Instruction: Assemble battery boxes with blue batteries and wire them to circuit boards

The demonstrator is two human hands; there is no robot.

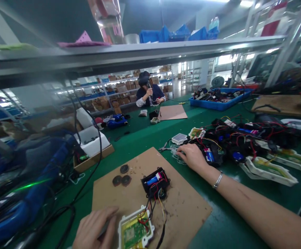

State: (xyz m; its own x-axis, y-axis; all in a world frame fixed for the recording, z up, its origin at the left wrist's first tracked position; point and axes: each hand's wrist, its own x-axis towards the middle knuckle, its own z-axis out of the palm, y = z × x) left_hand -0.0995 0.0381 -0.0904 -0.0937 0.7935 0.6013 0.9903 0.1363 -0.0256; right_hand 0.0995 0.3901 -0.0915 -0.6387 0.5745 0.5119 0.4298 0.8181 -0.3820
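Observation:
My left hand [94, 228] is at the bottom edge, its fingers curled round a dark thing I cannot make out. Right beside it lies a white plastic casing [136, 230] with a green circuit board inside. Wires run from this casing to a black housing [155, 182] holding a blue battery. My right hand [190, 156] reaches forward, bent fingers together over a tangle of thin white wire [175, 155]; what the fingertips hold is hidden. Cutting pliers [165, 148] lie just left of those fingers. Another black housing [214, 154] with a blue battery sits beside the hand.
Three round dark discs [124, 168] rest on the brown board [109, 200]. Wired housings and white casings [272, 170] crowd the right. A cardboard box [94, 157] and black cables stand left. Across the green table sits a person [150, 90]; a blue tray [220, 103] stands back right.

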